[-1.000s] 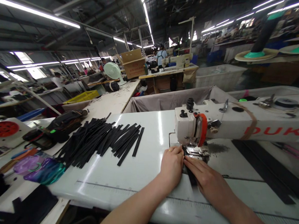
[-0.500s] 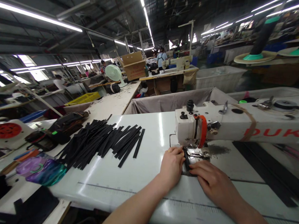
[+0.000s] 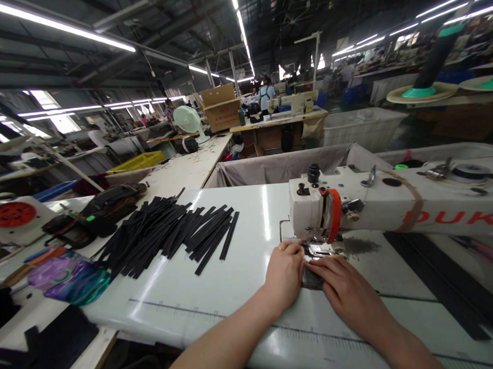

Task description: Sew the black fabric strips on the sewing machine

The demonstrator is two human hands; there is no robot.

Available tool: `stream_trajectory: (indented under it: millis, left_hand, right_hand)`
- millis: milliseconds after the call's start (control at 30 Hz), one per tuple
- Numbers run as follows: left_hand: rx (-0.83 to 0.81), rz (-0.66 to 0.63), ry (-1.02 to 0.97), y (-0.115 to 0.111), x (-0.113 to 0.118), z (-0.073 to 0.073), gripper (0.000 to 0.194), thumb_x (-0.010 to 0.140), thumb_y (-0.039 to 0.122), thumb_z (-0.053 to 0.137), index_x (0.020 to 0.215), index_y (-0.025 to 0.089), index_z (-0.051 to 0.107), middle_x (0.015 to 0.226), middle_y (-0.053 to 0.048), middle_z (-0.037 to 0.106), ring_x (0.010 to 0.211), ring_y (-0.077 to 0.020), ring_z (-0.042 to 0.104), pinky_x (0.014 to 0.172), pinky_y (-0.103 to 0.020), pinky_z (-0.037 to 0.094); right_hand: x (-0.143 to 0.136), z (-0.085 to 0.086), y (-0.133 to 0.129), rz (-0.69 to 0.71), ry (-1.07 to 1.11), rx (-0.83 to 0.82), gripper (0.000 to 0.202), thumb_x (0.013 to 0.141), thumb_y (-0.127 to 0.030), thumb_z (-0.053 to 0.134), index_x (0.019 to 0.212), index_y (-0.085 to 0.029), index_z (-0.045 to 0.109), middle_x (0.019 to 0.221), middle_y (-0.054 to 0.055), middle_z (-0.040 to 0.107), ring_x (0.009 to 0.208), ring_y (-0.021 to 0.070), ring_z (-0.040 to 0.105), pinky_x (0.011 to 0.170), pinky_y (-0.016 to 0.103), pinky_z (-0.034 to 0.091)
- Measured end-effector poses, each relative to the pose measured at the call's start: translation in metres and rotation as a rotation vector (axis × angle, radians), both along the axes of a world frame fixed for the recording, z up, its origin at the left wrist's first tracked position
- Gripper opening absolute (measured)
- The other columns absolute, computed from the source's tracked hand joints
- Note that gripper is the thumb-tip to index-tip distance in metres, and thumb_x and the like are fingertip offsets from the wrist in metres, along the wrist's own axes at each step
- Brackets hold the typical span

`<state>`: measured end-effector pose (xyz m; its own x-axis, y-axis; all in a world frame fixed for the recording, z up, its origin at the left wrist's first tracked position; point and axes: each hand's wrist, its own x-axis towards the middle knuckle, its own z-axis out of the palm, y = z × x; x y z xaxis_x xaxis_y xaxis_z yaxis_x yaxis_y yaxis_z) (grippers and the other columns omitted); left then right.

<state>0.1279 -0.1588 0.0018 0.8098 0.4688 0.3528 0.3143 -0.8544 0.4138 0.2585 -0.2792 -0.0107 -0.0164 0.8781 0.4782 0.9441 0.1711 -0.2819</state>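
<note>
Just below the head of the white sewing machine (image 3: 367, 200), my left hand (image 3: 284, 271) rests with fingers curled and pressed together at the left edge of a small dark piece (image 3: 312, 279). My right hand (image 3: 346, 286) lies on the right of that piece, its fingers together and their tips near the metal presser foot (image 3: 321, 250). The fingertips of both hands almost meet. What the left fingers pinch, if anything, is hidden beneath them. Left of the hands, a pile of black strips (image 3: 150, 233) is spread over the pale table (image 3: 245, 311).
Long black strips (image 3: 437, 284) lie under the machine arm at the right. A purple and teal pouch (image 3: 69, 279) sits at the left, near dark cloth pieces (image 3: 43, 341). Behind the table is a cloth-lined bin (image 3: 278, 166). Farther back are a fan (image 3: 188, 120) and a person (image 3: 265, 97).
My right hand has shifted slightly up and left, closer to my left hand and the presser foot. The dark piece between them shows a wider, flatter part.
</note>
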Motion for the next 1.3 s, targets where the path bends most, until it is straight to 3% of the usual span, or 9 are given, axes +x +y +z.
stream_trajectory:
  millis: [367, 767, 1000, 1300]
  left_hand:
    - [0.019, 0.036, 0.037, -0.005, 0.001, 0.0, 0.021, 0.093, 0.013, 0.047, 0.103, 0.012, 0.066, 0.123, -0.011, 0.063, 0.111, -0.0252, 0.054, 0.095, -0.042, 0.05]
    - [0.071, 0.03, 0.077, -0.005, 0.002, 0.007, 0.019, 0.094, 0.014, 0.046, 0.09, 0.015, 0.064, 0.114, -0.01, 0.064, 0.104, -0.0238, 0.054, 0.091, -0.042, 0.049]
    - [0.134, 0.081, 0.161, -0.008, 0.005, 0.003, 0.02, 0.095, 0.019, 0.047, 0.108, 0.012, 0.06, 0.111, -0.011, 0.063, 0.104, -0.0257, 0.054, 0.088, -0.042, 0.049]
    - [0.149, 0.097, 0.18, -0.011, 0.006, 0.006, 0.017, 0.096, 0.019, 0.047, 0.102, 0.014, 0.062, 0.112, -0.01, 0.062, 0.106, -0.0252, 0.053, 0.089, -0.041, 0.048]
  right_hand:
    - [0.001, -0.003, -0.001, -0.001, 0.051, -0.008, 0.039, 0.085, -0.003, 0.043, 0.115, -0.019, 0.062, 0.109, 0.008, 0.063, 0.103, 0.0234, 0.056, 0.092, 0.043, 0.05]
    - [-0.001, 0.001, 0.0, -0.009, 0.056, 0.018, 0.04, 0.083, -0.004, 0.043, 0.113, -0.021, 0.064, 0.107, 0.008, 0.064, 0.101, 0.0239, 0.058, 0.09, 0.044, 0.052]
    - [-0.002, 0.0, -0.001, -0.011, 0.04, 0.021, 0.039, 0.083, -0.003, 0.042, 0.113, -0.018, 0.064, 0.108, 0.008, 0.064, 0.102, 0.024, 0.057, 0.091, 0.044, 0.051]
    - [-0.001, 0.0, -0.001, -0.02, 0.034, 0.035, 0.039, 0.082, -0.005, 0.044, 0.111, -0.02, 0.065, 0.107, 0.008, 0.065, 0.101, 0.0239, 0.059, 0.09, 0.043, 0.052]
